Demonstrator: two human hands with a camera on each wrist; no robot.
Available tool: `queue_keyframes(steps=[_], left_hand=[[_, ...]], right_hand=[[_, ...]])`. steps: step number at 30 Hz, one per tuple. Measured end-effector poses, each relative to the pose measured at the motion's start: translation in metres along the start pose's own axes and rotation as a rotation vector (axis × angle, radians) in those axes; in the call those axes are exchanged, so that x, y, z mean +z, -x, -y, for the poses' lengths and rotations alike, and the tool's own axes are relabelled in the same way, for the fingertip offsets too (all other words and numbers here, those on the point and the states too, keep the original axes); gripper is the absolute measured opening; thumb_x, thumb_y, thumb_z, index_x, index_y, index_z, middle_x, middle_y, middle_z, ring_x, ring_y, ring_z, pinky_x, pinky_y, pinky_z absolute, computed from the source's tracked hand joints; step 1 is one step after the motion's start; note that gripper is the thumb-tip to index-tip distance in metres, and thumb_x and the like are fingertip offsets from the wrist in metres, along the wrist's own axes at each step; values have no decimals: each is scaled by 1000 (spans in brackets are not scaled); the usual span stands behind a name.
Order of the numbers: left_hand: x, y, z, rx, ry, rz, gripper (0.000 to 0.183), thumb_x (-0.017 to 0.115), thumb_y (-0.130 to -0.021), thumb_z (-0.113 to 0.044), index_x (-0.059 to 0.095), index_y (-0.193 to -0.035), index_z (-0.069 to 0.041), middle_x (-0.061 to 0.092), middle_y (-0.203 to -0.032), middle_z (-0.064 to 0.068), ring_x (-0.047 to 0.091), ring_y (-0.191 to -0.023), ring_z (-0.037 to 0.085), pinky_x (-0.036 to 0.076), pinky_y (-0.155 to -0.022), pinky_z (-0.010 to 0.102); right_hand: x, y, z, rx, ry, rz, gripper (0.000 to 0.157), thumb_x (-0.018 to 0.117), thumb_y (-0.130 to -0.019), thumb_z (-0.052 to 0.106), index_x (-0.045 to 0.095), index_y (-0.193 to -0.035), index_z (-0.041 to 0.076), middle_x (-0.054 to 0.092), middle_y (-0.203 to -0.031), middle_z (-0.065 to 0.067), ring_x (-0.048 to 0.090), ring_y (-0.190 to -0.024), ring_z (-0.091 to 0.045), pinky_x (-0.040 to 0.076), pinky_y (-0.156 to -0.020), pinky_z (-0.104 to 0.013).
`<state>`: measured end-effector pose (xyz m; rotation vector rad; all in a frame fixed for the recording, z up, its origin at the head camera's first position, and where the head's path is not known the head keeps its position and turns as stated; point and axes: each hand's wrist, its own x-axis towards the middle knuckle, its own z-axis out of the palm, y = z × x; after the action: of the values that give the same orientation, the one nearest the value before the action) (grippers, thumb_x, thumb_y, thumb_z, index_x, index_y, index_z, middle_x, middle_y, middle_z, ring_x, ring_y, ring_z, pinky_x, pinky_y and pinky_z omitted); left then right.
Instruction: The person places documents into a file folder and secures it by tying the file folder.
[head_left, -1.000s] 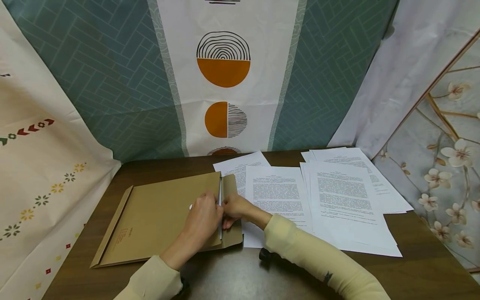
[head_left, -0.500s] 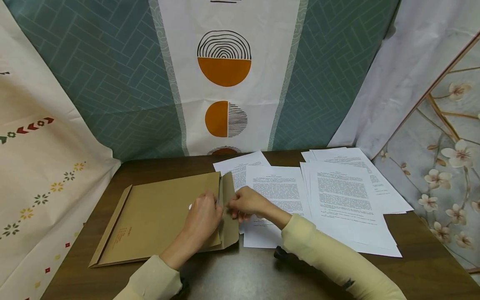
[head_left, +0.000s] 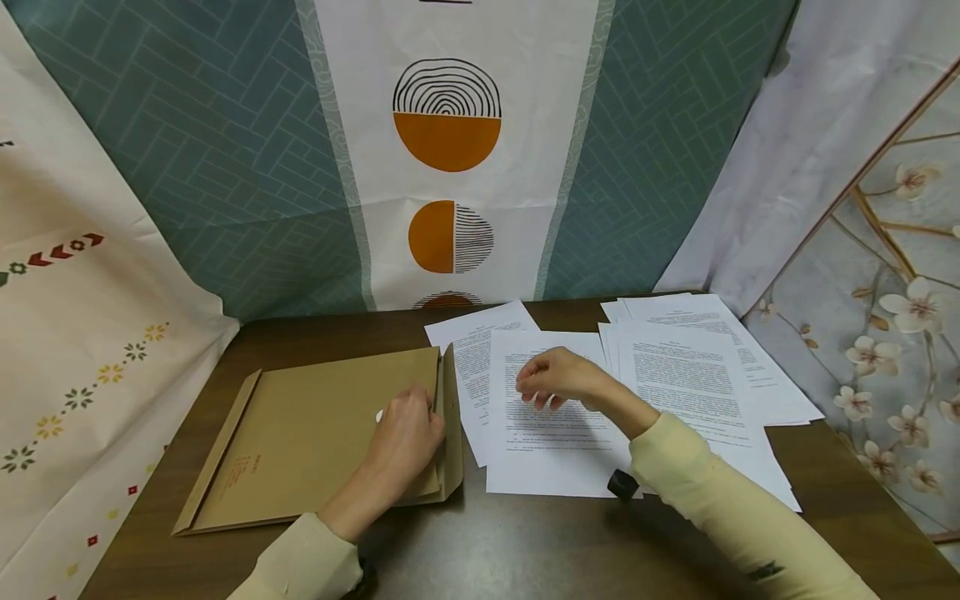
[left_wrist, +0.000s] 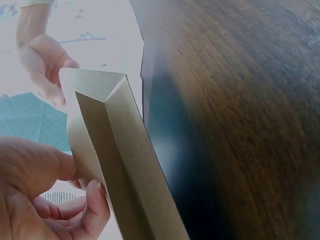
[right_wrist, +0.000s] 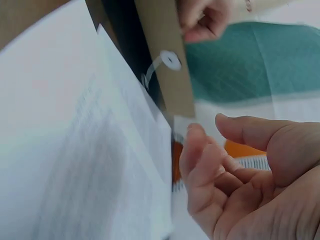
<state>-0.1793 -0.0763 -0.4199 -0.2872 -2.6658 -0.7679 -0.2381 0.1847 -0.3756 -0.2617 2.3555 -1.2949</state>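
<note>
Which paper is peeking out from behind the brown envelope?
The tilted sheet at the back left: in the head view, the flap of the envelope hides a bit of it. The other sheets all show apart from the envelope.

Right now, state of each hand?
Left hand: closed, pinching the brown envelope at its open edge.
Right hand: open, holding nothing, above a printed page.
</note>
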Motion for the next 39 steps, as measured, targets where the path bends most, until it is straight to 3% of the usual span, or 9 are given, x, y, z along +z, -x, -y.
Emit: queue_keyframes(steps=[4, 10, 18, 29, 34, 39], left_hand=[[1, 0, 2, -3, 7, 12, 25, 57, -76, 9, 43, -69, -10, 45, -63, 6, 46, -58, 22, 42, -48, 38], [2, 1, 2, -18, 34, 35, 26, 55, -75, 9, 41, -68, -11, 44, -63, 4, 42, -59, 20, 39, -48, 34], [2, 2, 3, -18, 37, 46, 23, 56, -76, 9, 44, -71, -10, 47, -65, 6, 46, -59, 21, 42, -49, 37], [3, 4, 6, -15, 33, 45, 19, 57, -76, 9, 48, -73, -8, 50, -67, 8, 50, -59, 22, 45, -50, 38], [3, 3, 6, -10, 28, 40, 16, 58, -77, 8, 50, -75, -6, 52, -68, 8, 51, -60, 22, 45, -50, 37], [4, 5, 7, -15, 28, 43, 15, 59, -77, 8, 51, -76, -5, 53, -69, 10, 54, -60, 24, 47, -51, 40]], right_hand=[[-23, 3, 0, 15, 21, -38, 27, 72, -95, 17, 70, -114, -1, 73, -108, -18, 68, -94, -35, 56, -77, -39], [-55, 1, -2, 20, 37, -86, 32, 73, -94, 17, 67, -121, -1, 72, -112, -12, 63, -107, -36, 52, -94, -50], [-80, -19, -18, -141, 238, -150, 43, 70, -95, 11, 58, -131, -10, 58, -132, -28, 55, -123, -40, 43, -106, -55], [-90, -57, -39, -199, 511, -208, 46, 72, -94, 9, 58, -132, -12, 58, -133, -31, 52, -126, -46, 42, -106, -57], [-90, -73, -54, -182, 559, -168, 51, 76, -92, 10, 56, -134, -12, 57, -136, -30, 51, -129, -46, 41, -108, -56], [-86, -86, -61, -138, 616, -97, 65, 82, -89, 21, 55, -140, -8, 55, -142, -26, 48, -134, -43, 38, -112, -54]])
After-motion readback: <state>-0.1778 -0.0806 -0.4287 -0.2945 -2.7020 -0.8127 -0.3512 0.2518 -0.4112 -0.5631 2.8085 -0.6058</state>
